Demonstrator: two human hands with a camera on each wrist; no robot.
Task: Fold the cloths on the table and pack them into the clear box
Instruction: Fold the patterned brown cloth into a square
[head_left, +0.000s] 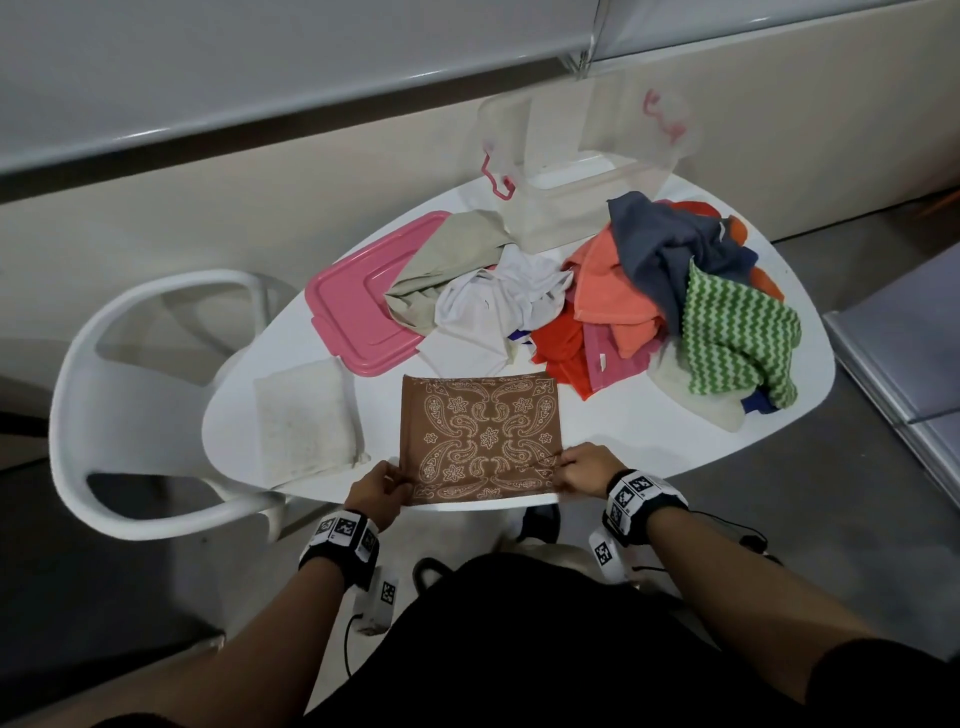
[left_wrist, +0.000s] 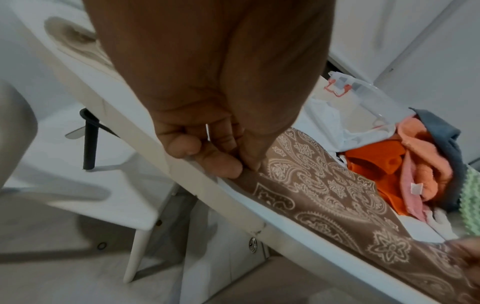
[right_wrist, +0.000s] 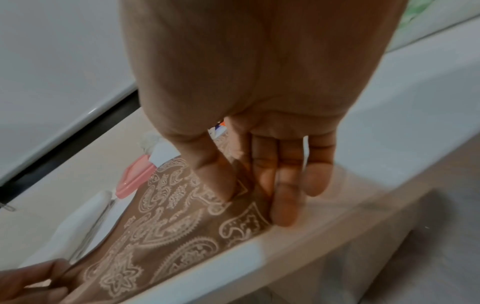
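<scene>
Both hands pinch the near corners of the brown paisley cloth (head_left: 480, 436): the left hand (head_left: 375, 491) at the left corner, the right hand (head_left: 584, 468) at the right one. It lies flat at the near edge of the bench (head_left: 623, 431). One folded white cloth (head_left: 304, 428) waits beside it. The pile of loose cloths (head_left: 649, 291) is still unfolded, and the clear box (head_left: 576, 208) behind seems empty, so most work remains.

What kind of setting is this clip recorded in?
Probably an indoor office or lounge corner, not a laundry room: a small rounded white table against a plain wall, a white moulded chair beside it, and a grey hard floor.
</scene>
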